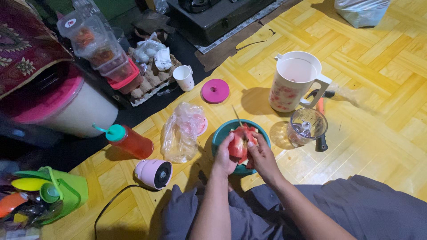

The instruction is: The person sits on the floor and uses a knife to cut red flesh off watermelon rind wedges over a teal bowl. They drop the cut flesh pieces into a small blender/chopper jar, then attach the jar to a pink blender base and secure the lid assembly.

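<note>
Both hands over teal bowl (221, 133) on floor. Left hand (224, 155) fingers clamped on watermelon (239, 143); right hand (262, 156) fingers closed on same piece w/ knife (236, 115). Jug (291, 84), blender cup (306, 125) nearby.

A yellow parquet-patterned floor mat (378, 66) fills the right and centre of the frame, brightly lit. Dark floor (133, 115) runs along the upper left, where a patterned maroon cloth (22, 44) hangs.

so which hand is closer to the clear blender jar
Right. The right hand is on the watermelon at the side of the teal bowl that faces the blender jar. The left hand holds the fruit on the bowl's far side.
</note>
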